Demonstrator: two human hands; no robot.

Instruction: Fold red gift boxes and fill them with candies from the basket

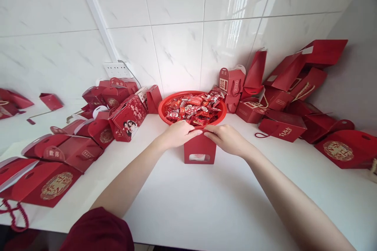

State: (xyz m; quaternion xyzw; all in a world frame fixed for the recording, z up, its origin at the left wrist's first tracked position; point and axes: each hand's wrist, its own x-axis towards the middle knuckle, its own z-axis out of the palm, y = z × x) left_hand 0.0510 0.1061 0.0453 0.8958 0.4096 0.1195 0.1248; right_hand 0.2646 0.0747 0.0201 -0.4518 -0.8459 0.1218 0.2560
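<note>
A small red gift box (200,150) with a little window in its front stands upright on the white table (206,204), just in front of a red bowl (163,106) heaped with red wrapped candies (193,110). My left hand (176,133) and my right hand (226,139) both rest on the box's top, fingers bent and pressed down on its flaps, fingertips nearly meeting in the middle. The top of the box is mostly hidden under my hands.
Several red gift boxes (126,119) and flat ones (44,182) lie at the left. More red boxes and bags (282,125) are piled at the right against the tiled wall. A wall socket (116,70) sits at the back left.
</note>
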